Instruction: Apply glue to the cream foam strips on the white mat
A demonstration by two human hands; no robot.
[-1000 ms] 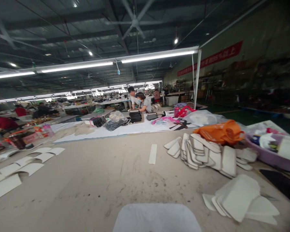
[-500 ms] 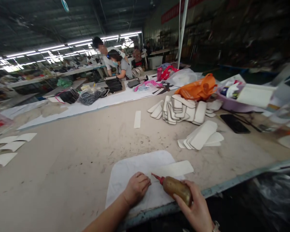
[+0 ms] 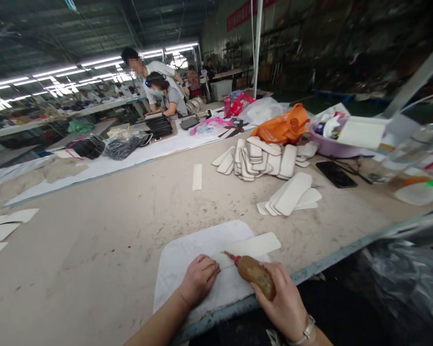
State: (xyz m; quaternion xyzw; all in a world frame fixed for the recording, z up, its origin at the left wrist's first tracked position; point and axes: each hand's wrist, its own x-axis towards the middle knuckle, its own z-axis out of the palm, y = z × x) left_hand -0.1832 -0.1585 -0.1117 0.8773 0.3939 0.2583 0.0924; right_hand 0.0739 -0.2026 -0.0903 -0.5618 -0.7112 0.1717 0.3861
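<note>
1 bottle in hand, banner illegible

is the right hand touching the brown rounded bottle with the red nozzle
Touching. The head view shows the right hand closed around the base end of the rounded brown red-nozzled bottle, with no gap visible.

Bottle mottled brown, nozzle red. Strip cream, sheet plain white. Table beige with dark specks and smudges, edge blue-grey. Pads off-white, dark rims. Cut pieces plain off-white. Bag orange, basin lilac, phone black, bracelet silvery. Back banner red, crate pale grey.
</note>
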